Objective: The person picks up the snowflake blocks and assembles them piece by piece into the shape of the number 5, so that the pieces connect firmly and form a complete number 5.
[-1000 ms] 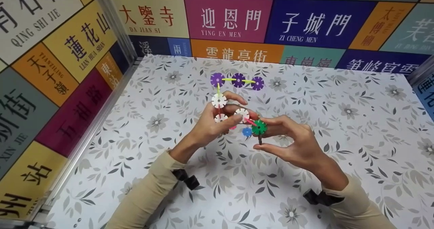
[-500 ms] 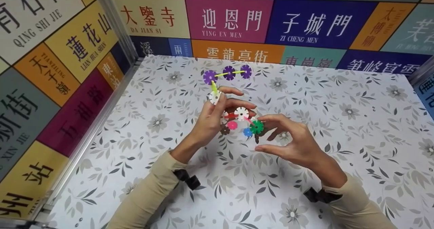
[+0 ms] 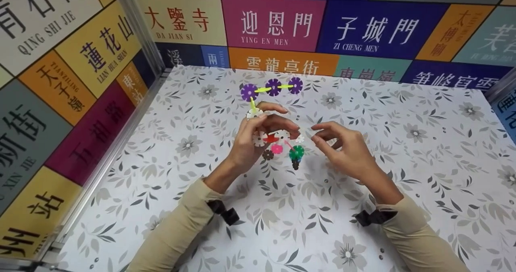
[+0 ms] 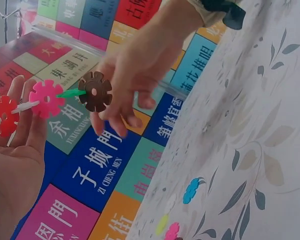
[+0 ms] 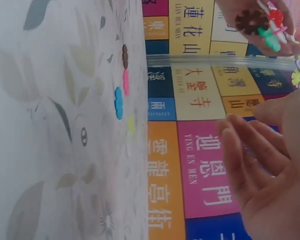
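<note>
My left hand holds a chain of interlocking snowflake discs above the table, its thumb at a white disc. Purple discs joined by yellow ones stretch out past the fingers at the far end. Near the palm, the chain runs through red and pink discs to a green disc and a brown disc at the near end. My right hand hovers just right of that end, fingers loosely bent, with nothing between them. Left fingers hide part of the chain's middle.
Several loose discs lie on the flower-patterned table beneath the chain: brown, pink, white, blue and yellow. Panels with lettering stand along the back and left side.
My right hand has let go of the chain's green and brown end and drawn away to the right. The purple end has swung left and away as my left hand shifted its hold.
</note>
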Tool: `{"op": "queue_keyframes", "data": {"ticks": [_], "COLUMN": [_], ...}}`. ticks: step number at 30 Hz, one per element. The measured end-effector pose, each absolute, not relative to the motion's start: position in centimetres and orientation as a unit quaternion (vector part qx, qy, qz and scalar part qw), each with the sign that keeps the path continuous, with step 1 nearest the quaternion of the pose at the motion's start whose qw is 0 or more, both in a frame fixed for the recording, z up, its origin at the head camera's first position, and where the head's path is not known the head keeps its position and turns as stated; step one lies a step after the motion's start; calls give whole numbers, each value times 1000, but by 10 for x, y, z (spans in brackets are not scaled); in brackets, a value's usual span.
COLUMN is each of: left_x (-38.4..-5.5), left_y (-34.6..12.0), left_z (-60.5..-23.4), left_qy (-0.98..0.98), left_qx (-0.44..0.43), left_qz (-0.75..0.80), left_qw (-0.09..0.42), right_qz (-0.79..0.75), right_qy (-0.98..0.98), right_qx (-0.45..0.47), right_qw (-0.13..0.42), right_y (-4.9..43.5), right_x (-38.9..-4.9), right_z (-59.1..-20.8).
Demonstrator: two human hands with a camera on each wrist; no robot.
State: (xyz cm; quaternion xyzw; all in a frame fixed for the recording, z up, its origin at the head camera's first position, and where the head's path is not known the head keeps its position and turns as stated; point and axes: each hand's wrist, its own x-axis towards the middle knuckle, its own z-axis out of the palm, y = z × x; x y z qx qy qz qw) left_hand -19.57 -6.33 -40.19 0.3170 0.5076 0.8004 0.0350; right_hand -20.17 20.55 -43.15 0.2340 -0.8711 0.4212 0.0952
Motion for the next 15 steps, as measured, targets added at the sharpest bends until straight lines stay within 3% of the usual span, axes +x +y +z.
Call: {"op": "queue_keyframes", "data": {"ticks": [9, 15], "left_x": [-198, -198], "left_y": [-64, -64], "left_z": [-406, -406], "left_qy": [500, 497], "left_qx": [303, 298], "left_qz": [810, 814], "left_qw": [40, 38], "right_qz": [362, 319], "right_qy": [-903, -922], "right_qx": [221, 207], "right_qw": [-64, -73], "right_y": [196, 185], "right_x": [-233, -245], "right_z": [-458, -466]}}
